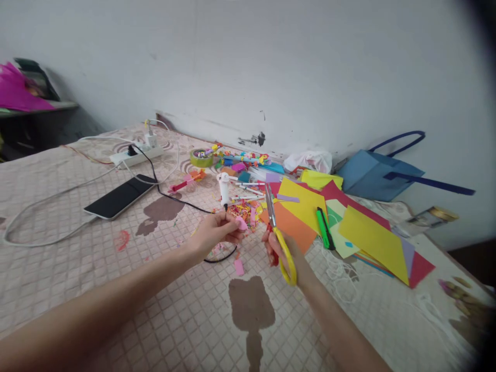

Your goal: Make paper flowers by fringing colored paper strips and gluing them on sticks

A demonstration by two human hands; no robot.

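Note:
My left hand [217, 233] pinches a small piece of pink paper [242, 223] between thumb and fingertips. In my right hand [289, 250] is a pair of scissors [287, 256] with yellow handles, blades pointing up and away from me. Something red [272, 253] shows at the fingers of that hand; what it is I cannot make out. Just beyond my left hand a white glue gun [224, 188] stands upright, with a heap of coloured paper shreds [242, 212] beside it. Another pink paper piece [239, 267] lies on the patterned cloth between my forearms.
Coloured sheets [374, 243] and a green box cutter [324, 229] lie to the right, near tangled white string [341, 274]. A blue bag [377, 175] leans against the wall. Leftward are a phone [122, 197], a power strip [137, 154] and cables. Green tape [201, 159] lies behind.

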